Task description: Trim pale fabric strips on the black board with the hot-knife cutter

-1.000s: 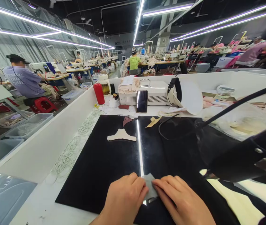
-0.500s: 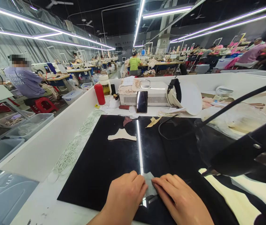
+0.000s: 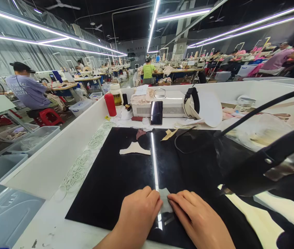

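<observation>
A small grey piece of fabric (image 3: 165,200) lies between my two hands on the glossy black board (image 3: 102,193). My left hand (image 3: 140,211) grips its left edge with fingers curled. On the other side my right hand (image 3: 197,212) pinches the right edge between thumb and fingers. Parts of the piece are hidden under the fingertips. Farther up the board lies a cream cut piece (image 3: 135,148) with a curved outline. Beyond it are a brown scrap (image 3: 140,134) and a tan scrap (image 3: 169,134).
A dark machine arm (image 3: 263,162) with a cable reaches in from the right, over pale cut pieces (image 3: 256,218). Green cord coils (image 3: 75,171) line the left side. A phone (image 3: 156,113), a red cup (image 3: 110,104) and a white vented box (image 3: 174,103) stand at the back.
Both hands keep their hold on the grey fabric and have barely moved. The dark machine arm at the right appears slightly shifted.
</observation>
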A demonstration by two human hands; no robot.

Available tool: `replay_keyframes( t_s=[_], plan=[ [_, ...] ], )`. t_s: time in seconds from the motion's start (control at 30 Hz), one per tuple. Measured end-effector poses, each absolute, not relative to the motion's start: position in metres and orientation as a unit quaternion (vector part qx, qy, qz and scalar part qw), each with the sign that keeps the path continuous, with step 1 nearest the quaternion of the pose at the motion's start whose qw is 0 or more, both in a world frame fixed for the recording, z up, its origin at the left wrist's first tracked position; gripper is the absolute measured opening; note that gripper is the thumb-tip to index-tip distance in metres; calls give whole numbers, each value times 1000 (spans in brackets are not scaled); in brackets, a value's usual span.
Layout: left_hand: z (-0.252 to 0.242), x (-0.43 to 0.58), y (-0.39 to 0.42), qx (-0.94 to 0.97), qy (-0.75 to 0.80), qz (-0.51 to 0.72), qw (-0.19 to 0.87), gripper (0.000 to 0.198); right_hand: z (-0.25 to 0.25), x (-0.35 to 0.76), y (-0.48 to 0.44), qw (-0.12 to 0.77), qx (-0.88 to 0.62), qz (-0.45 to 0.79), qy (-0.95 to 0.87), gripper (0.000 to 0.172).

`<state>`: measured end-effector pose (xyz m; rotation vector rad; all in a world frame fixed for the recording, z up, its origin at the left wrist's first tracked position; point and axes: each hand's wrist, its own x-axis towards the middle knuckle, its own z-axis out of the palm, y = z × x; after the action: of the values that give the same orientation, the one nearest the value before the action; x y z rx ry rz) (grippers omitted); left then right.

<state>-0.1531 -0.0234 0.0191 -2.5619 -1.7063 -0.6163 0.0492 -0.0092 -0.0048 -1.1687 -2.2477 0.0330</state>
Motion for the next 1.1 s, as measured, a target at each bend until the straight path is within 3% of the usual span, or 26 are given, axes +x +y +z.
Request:
replay_keyframes(
  t_s=[0.4, 0.6, 1.1],
  plan=[
    [24, -153, -23, -840, -490, -218, 83, 18, -8, 48, -10, 285, -448, 5, -847, 27],
    [21, -147, -24, -873, -400, -278, 34, 22, -12, 49, -9, 280, -435, -10, -856, 22],
    [10, -146, -20, -881, -372, -278, 89, 28, -8, 42, -10, 322, -432, -39, -842, 29]
  ],
)
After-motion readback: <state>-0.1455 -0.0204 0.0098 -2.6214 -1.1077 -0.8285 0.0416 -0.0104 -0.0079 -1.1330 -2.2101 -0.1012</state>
